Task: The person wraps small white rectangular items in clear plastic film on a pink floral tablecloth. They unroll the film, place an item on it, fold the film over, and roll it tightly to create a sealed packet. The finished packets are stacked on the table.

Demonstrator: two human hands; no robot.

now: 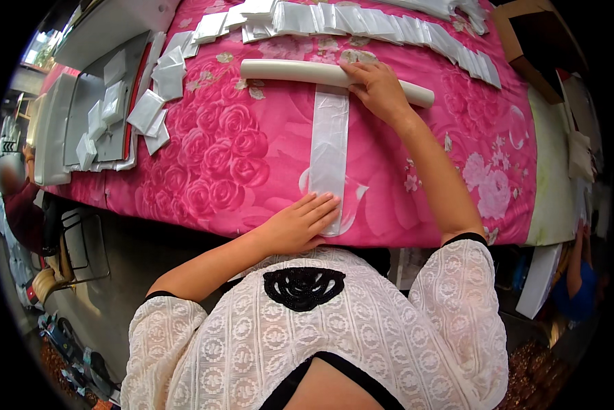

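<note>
A long strip of thin, translucent white plastic film [329, 147] lies lengthwise on the pink flowered cloth. My left hand [301, 220] rests flat on the strip's near end, fingers stretched out and pointing right. Across the far end of the strip lies a white tube [290, 72], roughly crosswise to it. My right hand [377, 89] grips the tube right of its middle, thumb and fingers curled over it. Whether the strip is joined to the tube or merely passes under it, I cannot tell.
Folded white packets [361, 22] form a long row along the far side. More packets [113, 102] lie on a dark board [81, 82] at the left. An open cardboard box [525, 44] stands at the far right. Other people, one in a dark red sleeve [23, 212], are at both sides.
</note>
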